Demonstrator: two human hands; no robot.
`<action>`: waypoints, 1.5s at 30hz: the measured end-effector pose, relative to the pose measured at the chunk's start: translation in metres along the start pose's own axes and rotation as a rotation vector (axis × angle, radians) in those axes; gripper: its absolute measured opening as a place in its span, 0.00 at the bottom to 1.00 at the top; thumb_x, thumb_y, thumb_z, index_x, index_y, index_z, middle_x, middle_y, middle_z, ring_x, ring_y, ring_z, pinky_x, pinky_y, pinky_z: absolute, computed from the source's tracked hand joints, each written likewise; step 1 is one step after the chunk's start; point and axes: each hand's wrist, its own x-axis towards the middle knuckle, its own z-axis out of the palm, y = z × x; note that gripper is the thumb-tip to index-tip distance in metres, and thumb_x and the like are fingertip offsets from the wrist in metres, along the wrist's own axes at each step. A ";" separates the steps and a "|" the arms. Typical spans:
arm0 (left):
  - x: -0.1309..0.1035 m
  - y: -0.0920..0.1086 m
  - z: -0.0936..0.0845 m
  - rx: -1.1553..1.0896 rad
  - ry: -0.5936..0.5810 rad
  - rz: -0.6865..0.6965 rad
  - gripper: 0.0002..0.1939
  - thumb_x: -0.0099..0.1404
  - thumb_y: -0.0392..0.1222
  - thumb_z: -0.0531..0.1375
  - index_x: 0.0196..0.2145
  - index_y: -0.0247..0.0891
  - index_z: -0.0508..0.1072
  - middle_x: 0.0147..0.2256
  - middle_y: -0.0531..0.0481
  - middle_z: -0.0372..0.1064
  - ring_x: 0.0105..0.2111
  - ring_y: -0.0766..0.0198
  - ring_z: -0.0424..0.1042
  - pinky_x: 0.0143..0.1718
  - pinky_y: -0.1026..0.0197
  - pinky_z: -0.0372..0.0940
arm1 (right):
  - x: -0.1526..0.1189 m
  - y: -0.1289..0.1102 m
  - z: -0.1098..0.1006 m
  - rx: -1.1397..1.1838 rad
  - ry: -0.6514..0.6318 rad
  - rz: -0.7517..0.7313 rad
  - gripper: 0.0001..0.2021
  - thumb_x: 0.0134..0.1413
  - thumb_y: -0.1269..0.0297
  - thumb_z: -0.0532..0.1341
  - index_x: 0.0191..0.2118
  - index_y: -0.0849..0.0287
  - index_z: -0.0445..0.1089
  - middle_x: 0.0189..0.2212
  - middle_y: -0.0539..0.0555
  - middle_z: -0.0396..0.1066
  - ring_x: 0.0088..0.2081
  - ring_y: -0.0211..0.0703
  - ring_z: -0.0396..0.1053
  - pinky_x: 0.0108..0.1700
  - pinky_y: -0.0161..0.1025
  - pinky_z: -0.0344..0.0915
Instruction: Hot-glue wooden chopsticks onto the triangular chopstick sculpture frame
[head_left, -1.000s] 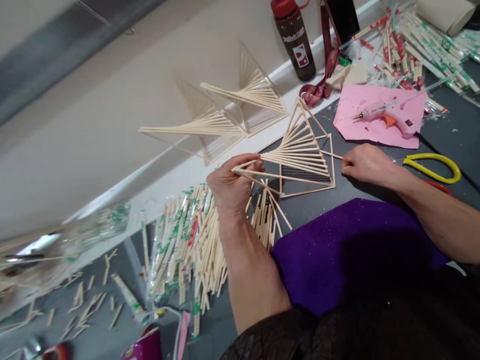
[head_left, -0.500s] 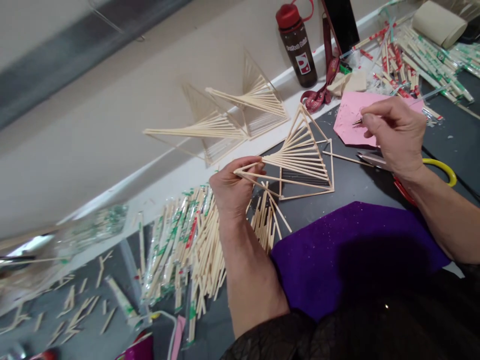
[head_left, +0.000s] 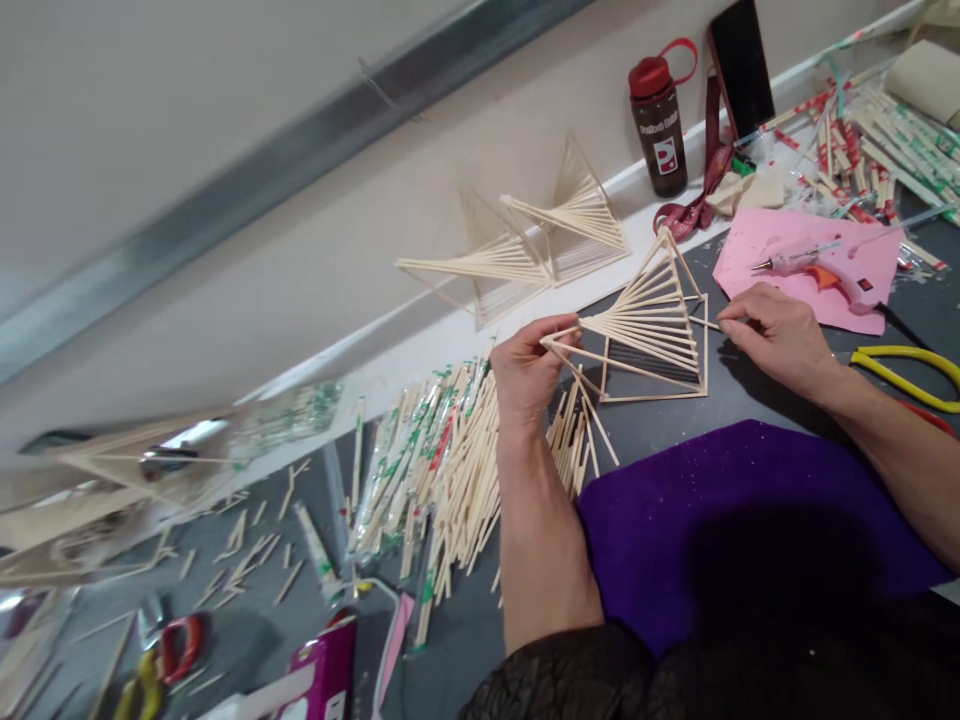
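Across the wall [head_left: 420, 215] I see a grey metal rail [head_left: 300, 175] slanting through my view. Below it I pick out a dark bottle [head_left: 660, 135] with a red cap, then a dark red lanyard [head_left: 696, 205] between it and a phone [head_left: 740, 70] standing tilted. A beige roll [head_left: 924, 82] lies far right; a purple box [head_left: 334, 660] is on the bench [head_left: 652, 428], lower left.

The far end of the stick [head_left: 698, 321] in my right hand [head_left: 776, 335] is hidden behind the stick frame [head_left: 641, 335]; my left arm [head_left: 544, 540] covers some loose sticks [head_left: 466, 500]. The bottom edge crops a purple box [head_left: 322, 668]; lower-left clutter [head_left: 34, 630] is blurred.
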 end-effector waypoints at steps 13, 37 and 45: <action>0.000 0.002 -0.004 -0.029 0.017 -0.104 0.16 0.48 0.43 0.69 0.36 0.38 0.79 0.30 0.50 0.76 0.25 0.64 0.75 0.24 0.66 0.66 | -0.001 -0.006 0.012 -0.102 -0.453 0.092 0.11 0.55 0.63 0.58 0.37 0.58 0.77 0.36 0.54 0.77 0.37 0.44 0.72 0.40 0.38 0.62; -0.015 0.009 -0.017 -0.080 -0.203 -0.189 0.13 0.51 0.47 0.67 0.32 0.35 0.80 0.33 0.44 0.79 0.32 0.58 0.77 0.28 0.63 0.70 | -0.026 -0.011 0.043 -0.168 -0.175 -0.064 0.09 0.59 0.69 0.55 0.35 0.59 0.73 0.34 0.53 0.76 0.34 0.40 0.73 0.35 0.34 0.59; -0.014 0.006 -0.015 -0.112 -0.196 -0.193 0.15 0.50 0.48 0.69 0.31 0.34 0.80 0.33 0.44 0.79 0.31 0.59 0.77 0.28 0.63 0.69 | -0.028 -0.016 0.042 -0.236 -0.261 -0.054 0.10 0.61 0.69 0.55 0.38 0.61 0.74 0.35 0.54 0.77 0.37 0.43 0.74 0.35 0.36 0.59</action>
